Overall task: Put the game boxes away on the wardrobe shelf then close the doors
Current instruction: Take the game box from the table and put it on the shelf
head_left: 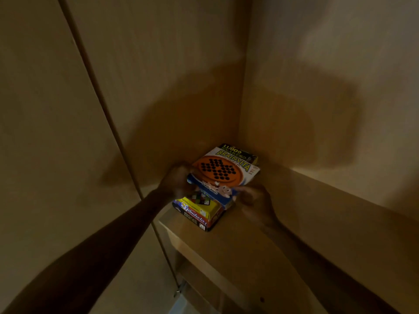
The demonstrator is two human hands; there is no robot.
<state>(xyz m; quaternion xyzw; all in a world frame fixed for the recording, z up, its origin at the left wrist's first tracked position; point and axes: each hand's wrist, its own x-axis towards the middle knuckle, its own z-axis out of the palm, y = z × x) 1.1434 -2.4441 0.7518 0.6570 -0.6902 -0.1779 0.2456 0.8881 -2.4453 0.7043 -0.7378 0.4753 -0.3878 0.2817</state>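
A stack of game boxes sits in the back left corner of the wardrobe shelf (pixel 260 252). On top lies the orange and blue Brainvita box (pixel 223 172), tilted. A dark Ludo box (pixel 240 149) shows behind it, and a yellow and red box (pixel 200 214) lies lowest at the front. My left hand (pixel 178 181) grips the Brainvita box's left edge. My right hand (pixel 252 196) holds its near right corner. Both hands are blurred and in shadow.
The open wardrobe door (pixel 56 132) stands at the left, with a hinge (pixel 179 290) low on its edge. The wardrobe's back panel (pixel 170 75) and right side wall (pixel 328 87) enclose the shelf. A lower compartment opens beneath the shelf's front edge.
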